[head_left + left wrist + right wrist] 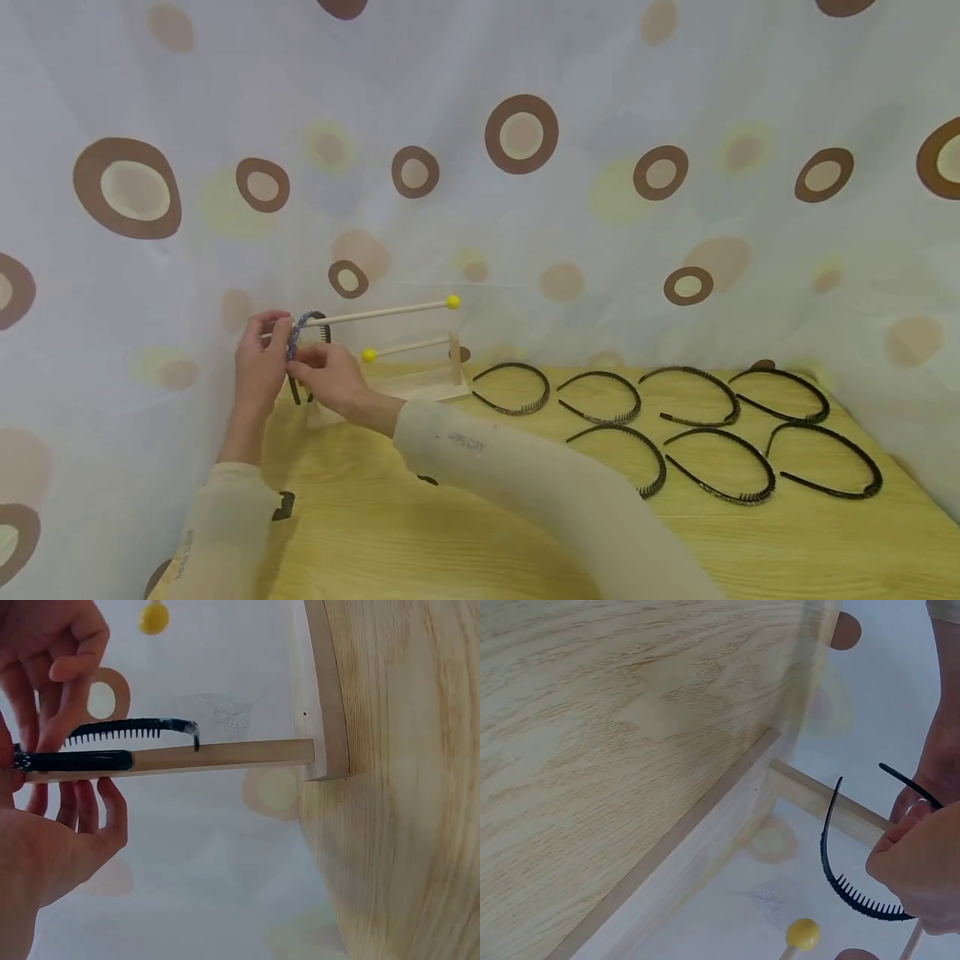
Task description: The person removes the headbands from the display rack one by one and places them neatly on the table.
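A headband with a blue glittery outer face and inner comb teeth (pixel 294 340) hangs on edge at the left end of a wooden rack (pixel 456 362). My right hand (pixel 330 377) pinches it from the near side; dark band tips (pixel 835 806) stick out below the fingers. My left hand (pixel 261 362) is at the rack's left post (pixel 225 755), its fingers curled at the post and headband, the thumb by the glittery part. A pale rod (pixel 382 314) with a yellow ball end (pixel 453 302) passes through the headband's loop. Part of the grip is hidden by the hands.
Several dark toothed headbands (pixel 546 392) lie in two rows on the wooden table (pixel 420 533) to the right. A lower rod with a yellow ball (pixel 369 355) belongs to the rack. A dotted curtain (pixel 585 233) hangs behind and at the left.
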### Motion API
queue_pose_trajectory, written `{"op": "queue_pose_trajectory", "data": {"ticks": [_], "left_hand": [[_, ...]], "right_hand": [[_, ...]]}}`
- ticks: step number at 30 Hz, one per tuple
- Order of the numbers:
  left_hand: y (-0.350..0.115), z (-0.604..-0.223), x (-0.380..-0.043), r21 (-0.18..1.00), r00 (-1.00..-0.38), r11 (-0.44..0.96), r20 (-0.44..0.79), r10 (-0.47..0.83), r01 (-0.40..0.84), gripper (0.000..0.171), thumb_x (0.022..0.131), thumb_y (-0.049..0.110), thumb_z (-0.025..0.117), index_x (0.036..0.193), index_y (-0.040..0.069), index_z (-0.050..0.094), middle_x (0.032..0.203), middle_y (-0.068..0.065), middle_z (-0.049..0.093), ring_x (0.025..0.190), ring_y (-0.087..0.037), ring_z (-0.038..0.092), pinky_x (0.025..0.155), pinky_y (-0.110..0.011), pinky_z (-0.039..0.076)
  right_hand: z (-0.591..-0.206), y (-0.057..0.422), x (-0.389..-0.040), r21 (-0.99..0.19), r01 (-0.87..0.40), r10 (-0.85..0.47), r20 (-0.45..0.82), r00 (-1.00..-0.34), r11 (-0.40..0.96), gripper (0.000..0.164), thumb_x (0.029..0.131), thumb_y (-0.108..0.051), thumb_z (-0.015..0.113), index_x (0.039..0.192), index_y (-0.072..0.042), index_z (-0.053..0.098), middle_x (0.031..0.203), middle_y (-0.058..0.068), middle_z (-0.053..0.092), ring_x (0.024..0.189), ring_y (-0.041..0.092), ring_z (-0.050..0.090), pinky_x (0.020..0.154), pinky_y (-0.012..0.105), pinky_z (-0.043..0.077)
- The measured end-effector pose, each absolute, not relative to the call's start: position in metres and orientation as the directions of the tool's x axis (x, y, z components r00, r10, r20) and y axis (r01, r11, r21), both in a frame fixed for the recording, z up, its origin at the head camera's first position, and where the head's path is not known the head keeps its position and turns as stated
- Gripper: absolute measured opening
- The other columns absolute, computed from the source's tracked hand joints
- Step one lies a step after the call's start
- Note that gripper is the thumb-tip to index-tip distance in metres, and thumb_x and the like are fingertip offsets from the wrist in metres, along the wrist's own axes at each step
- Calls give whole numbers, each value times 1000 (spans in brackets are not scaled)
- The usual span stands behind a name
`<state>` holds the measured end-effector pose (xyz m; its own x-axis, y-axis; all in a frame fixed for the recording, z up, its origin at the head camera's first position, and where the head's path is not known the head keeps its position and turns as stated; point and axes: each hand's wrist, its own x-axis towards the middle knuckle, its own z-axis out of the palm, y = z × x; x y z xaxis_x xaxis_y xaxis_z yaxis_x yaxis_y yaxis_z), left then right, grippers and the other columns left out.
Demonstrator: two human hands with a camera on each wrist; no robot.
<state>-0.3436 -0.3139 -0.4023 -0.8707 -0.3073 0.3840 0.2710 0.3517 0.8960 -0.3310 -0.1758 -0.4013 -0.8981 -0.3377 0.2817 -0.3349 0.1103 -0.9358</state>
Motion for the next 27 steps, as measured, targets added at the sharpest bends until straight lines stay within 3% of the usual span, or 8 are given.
{"op": "queue_pose_trajectory", "data": {"ticks": [4,11,18,27], "left_hand": [[-310,-405,-343,905,-872,323,378,-312,276,46,106,44,48,136,9,54,132,-11,55,116,-22,56,86,-26,52],[-305,-404,-345,914,-875,270,380,-301,304,45,107,42,49,136,7,55,129,-11,55,115,-23,57,94,-36,55],[-306,-397,-346,913,-869,287,376,-322,289,44,107,41,49,135,7,55,126,-8,56,111,-18,57,90,-33,56],[-310,-395,-342,919,-876,283,360,-320,274,44,107,39,48,137,7,54,127,-8,56,112,-18,56,93,-34,54]], "right_hand": [[-401,-173,-332,-938,-339,-309,301,-902,77,10,96,-8,71,102,-1,76,85,-4,71,75,5,64,66,18,55],[-385,-146,-340,-923,-360,-256,318,-913,138,9,95,-10,72,96,-3,76,77,-4,70,69,10,66,63,18,51],[-353,-114,-345,-905,-417,-303,377,-875,79,10,97,-7,69,100,1,73,82,-1,71,74,11,67,73,21,51],[-317,-62,-327,-851,-517,-326,465,-823,92,12,101,-14,67,106,-5,72,93,2,72,87,17,67,80,32,55]]}}
